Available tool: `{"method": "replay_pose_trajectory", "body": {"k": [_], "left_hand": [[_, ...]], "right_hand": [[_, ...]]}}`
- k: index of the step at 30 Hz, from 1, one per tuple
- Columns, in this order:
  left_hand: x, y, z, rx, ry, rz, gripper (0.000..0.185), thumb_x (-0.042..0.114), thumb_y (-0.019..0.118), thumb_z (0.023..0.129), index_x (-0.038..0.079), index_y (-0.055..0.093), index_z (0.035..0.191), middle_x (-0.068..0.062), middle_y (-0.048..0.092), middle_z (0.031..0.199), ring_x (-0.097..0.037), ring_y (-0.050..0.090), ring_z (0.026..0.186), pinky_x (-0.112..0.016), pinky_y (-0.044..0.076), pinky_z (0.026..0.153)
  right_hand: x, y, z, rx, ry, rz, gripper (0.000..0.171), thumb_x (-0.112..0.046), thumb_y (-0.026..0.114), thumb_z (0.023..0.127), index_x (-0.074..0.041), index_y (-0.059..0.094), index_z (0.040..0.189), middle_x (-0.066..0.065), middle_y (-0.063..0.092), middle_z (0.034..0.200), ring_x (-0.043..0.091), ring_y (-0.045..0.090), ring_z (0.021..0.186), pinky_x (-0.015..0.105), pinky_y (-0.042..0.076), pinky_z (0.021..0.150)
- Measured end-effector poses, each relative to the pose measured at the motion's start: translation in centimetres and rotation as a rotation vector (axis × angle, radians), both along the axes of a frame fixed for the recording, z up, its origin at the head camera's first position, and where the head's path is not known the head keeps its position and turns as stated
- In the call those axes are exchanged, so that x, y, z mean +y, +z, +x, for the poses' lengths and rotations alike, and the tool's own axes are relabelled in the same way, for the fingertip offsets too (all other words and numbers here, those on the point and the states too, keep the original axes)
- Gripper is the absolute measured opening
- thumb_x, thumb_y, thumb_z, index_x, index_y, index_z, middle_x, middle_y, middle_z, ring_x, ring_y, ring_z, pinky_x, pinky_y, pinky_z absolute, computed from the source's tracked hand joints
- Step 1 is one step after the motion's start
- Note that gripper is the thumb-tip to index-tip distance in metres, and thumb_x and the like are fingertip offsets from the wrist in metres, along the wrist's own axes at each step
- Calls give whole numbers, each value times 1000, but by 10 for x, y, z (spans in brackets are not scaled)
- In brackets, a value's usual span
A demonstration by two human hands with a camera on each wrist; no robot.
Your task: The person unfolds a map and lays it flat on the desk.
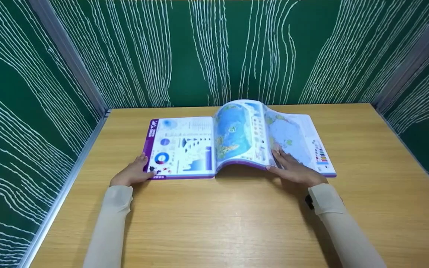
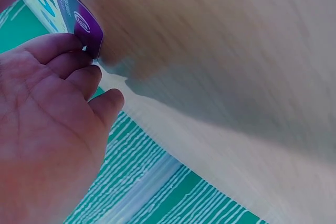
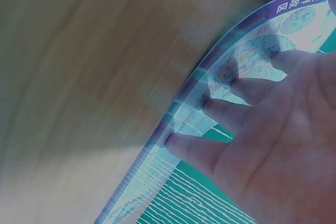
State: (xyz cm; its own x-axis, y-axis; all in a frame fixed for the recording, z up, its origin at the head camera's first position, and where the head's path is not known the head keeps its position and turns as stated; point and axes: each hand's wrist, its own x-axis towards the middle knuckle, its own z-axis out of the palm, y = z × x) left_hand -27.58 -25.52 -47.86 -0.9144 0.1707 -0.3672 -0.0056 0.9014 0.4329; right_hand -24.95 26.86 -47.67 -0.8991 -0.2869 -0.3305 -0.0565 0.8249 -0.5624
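Note:
An atlas (image 1: 196, 149) lies spread on the table, its left page full of charts. Several of its sheets arch up in the middle, with a blue sea map (image 1: 233, 130) on them. My left hand (image 1: 134, 172) holds the near left corner, thumb over the page and bent fingers along the purple edge (image 2: 86, 32). On the right, my right hand (image 1: 292, 169) rests on the map page (image 1: 285, 130) beside the arch. Its fingers (image 3: 228, 114) are straight and spread on the paper in the right wrist view. The thumb lies by the arched sheets' near corner.
The wooden table (image 1: 229, 223) reaches back to a green wall (image 1: 188, 89) with white wavy lines. Similar panels stand on both sides, with metal posts (image 1: 76, 63) at the corners. A small black thing (image 1: 309, 201) shows at the right cuff.

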Motion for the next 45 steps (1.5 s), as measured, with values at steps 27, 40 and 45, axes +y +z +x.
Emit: {"method": "replay_pose_trajectory", "body": {"k": [27, 40, 45], "left_hand": [[-14, 1, 0, -43, 76, 30, 88, 44, 53, 94, 8, -1, 154, -16, -6, 162, -40, -6, 147, -63, 0, 116], [-19, 3, 0, -63, 95, 57, 88, 46, 54, 94, 9, 1, 154, -12, -9, 162, -38, -8, 148, -63, -1, 116], [-21, 3, 1, -75, 113, 90, 88, 45, 55, 94, 11, 0, 154, -12, -9, 162, -38, -9, 148, -63, -3, 116]], "right_hand": [[14, -6, 2, 20, 5, 140, 92, -74, 38, 87, -19, 9, 156, 17, -3, 162, 50, -6, 144, 76, -3, 107], [19, -6, 5, 30, 11, 192, 93, -75, 39, 86, -18, 12, 155, 18, -1, 162, 51, -5, 144, 78, -3, 104], [20, -8, 5, 56, 27, 212, 92, -73, 40, 87, -17, 13, 155, 19, -1, 161, 52, -4, 143, 81, -1, 102]]}}
